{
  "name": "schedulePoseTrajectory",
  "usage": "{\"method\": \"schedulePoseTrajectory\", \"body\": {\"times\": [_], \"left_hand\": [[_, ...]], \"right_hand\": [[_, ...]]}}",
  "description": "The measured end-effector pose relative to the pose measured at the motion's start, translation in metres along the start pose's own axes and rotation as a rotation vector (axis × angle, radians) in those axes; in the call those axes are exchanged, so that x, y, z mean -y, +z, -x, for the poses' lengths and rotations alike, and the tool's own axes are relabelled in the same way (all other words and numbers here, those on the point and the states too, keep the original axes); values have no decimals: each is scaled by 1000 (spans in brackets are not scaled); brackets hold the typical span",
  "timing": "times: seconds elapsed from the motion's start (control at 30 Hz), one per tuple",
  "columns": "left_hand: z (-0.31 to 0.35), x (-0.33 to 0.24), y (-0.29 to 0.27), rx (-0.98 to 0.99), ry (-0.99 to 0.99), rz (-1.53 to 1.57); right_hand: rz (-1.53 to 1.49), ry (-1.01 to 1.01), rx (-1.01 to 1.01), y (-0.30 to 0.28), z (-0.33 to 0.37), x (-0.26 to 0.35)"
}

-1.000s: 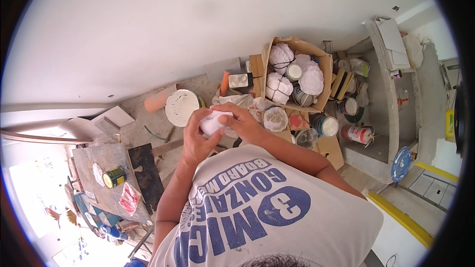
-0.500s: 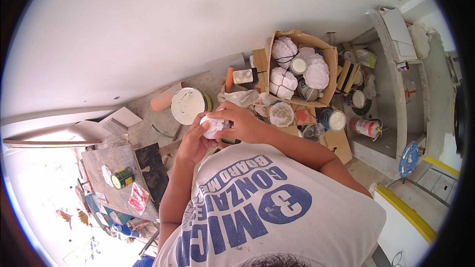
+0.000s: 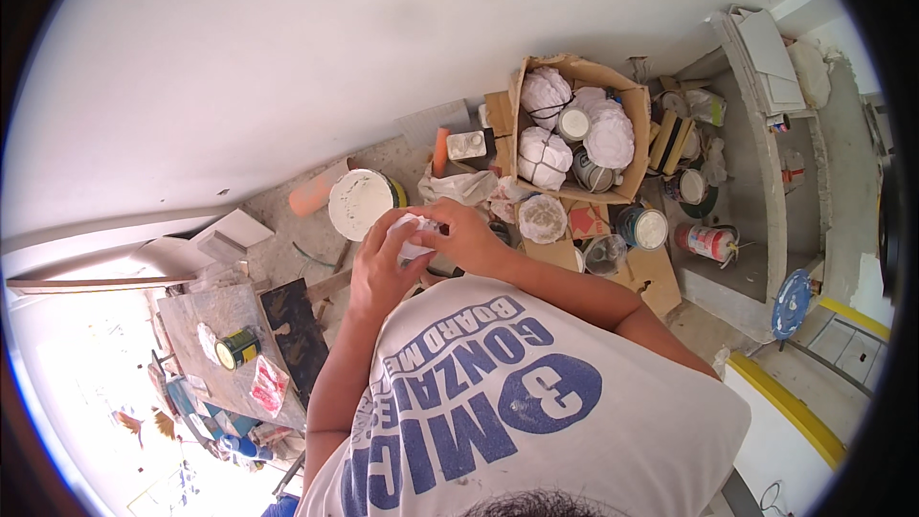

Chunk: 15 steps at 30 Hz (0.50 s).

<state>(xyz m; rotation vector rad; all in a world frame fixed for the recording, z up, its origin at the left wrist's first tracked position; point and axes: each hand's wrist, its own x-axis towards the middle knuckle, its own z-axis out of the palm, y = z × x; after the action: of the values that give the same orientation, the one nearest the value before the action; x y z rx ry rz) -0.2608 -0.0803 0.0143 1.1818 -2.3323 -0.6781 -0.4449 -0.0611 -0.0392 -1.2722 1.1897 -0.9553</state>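
Observation:
A crumpled white wad (image 3: 412, 247), which looks like bunched cloth, is gripped in front of my chest. My left hand (image 3: 376, 268) curls around its left side, fingers over the top. From the right, my right hand (image 3: 467, 237) pinches it with bent fingers. Much of the wad is hidden by my fingers. Just beyond my hands stands an open bucket (image 3: 356, 203) with white material inside. To its right lies a pale crumpled plastic sheet (image 3: 459, 186).
A cardboard box (image 3: 634, 101) at the back right holds white cloth bundles and cans. Nearby are a lidded can (image 3: 649, 230), a round whitish bundle (image 3: 543, 218) and a fire extinguisher (image 3: 705, 241). At left, a board (image 3: 212, 311) bears a yellow-green can (image 3: 236, 348).
My left hand has turned so its back shows and its fingers cover more of the wad. My right hand has shifted slightly on it. Both hands keep their hold.

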Motion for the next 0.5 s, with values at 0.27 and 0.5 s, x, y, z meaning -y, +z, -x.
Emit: {"method": "schedulePoseTrajectory", "body": {"times": [0.27, 0.5], "left_hand": [[0, 14, -1, -192, -259, 130], [18, 39, -2, -120, -640, 1016]], "right_hand": [[101, -160, -14, -2, 10, 27], [87, -327, -22, 2, 2, 18]]}}
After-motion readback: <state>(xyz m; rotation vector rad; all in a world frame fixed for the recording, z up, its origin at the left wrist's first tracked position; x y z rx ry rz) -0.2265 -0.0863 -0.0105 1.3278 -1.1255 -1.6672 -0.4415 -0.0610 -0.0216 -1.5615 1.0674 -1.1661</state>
